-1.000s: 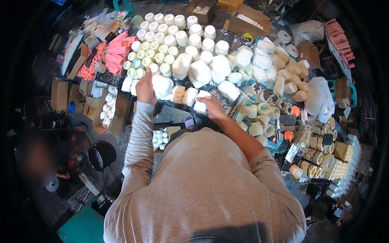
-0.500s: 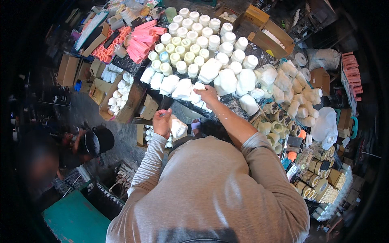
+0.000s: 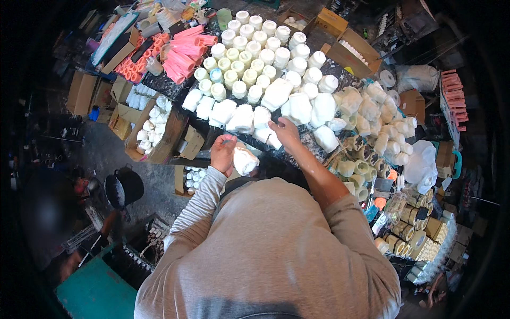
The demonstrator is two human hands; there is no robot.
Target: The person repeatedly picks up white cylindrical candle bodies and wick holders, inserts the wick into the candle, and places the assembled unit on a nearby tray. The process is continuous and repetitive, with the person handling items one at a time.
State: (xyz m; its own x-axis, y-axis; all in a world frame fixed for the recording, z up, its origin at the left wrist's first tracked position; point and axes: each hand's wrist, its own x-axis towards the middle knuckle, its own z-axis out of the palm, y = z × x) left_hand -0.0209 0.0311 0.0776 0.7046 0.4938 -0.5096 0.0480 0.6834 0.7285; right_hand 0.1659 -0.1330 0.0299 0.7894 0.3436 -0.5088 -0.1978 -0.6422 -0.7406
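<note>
Pinches a lumpy white piece (image 3: 245, 160) in the left hand (image 3: 221, 154), near the middle of the frame, with the grip drawn narrow at the fingertips, and lets it hang just to the right of the fingers, clear of the surface (image 3: 333, 70). Rests the right hand (image 3: 287, 134) against the right end of a front row of white blocks (image 3: 221, 113), a little right of centre; cannot tell how far that grip is closed. Has rows of pale cylinders (image 3: 267, 56) standing close together at upper centre, and larger white bundles (image 3: 323, 109) packed just beyond the right hand. Meets pink tubes (image 3: 183, 58) at upper left, cream hollow cylinders (image 3: 361, 168) right of the right forearm, and a translucent plastic bag (image 3: 421, 162) farther right. Finds a cardboard box (image 3: 172, 138) full of small white pieces left of the left hand, and a black pot (image 3: 123, 189) at lower left. Leaves little room between the near edge of the surface and the grey-brown shirt (image 3: 271, 239) at bottom centre. Shows bare floor (image 3: 151, 183) between the box and the pot, and a green panel (image 3: 95, 292) at the lower-left rim.
</note>
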